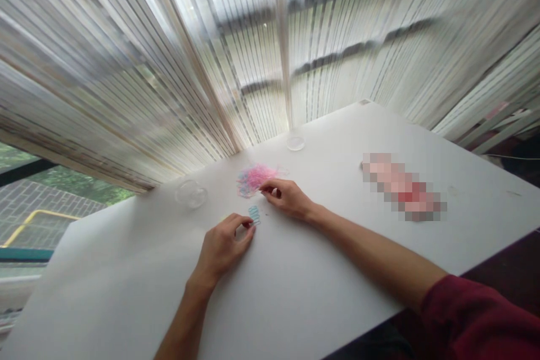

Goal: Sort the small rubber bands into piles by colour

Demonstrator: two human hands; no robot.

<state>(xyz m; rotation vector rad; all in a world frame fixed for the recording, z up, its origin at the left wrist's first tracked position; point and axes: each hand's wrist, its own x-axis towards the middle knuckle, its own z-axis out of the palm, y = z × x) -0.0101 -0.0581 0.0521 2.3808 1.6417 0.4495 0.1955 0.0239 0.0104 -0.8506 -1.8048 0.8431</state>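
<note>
A loose pile of thin pink and pale blue pieces [258,178] lies on the white table [139,270]. My right hand [287,197] is at the pile's right front edge, thumb and forefinger pinched together; anything between the tips is too small to make out. Nearer to me lies a small light-blue looped piece [254,214]. My left hand [225,242] has its thumb and forefinger closed on the lower end of this looped piece.
A clear round dish or lid [296,142] sits near the table's back edge. Clear round containers [192,194] stand at the left back. A pixelated pinkish-red object [400,185] lies on the right. Striped curtains [337,50] hang behind the table.
</note>
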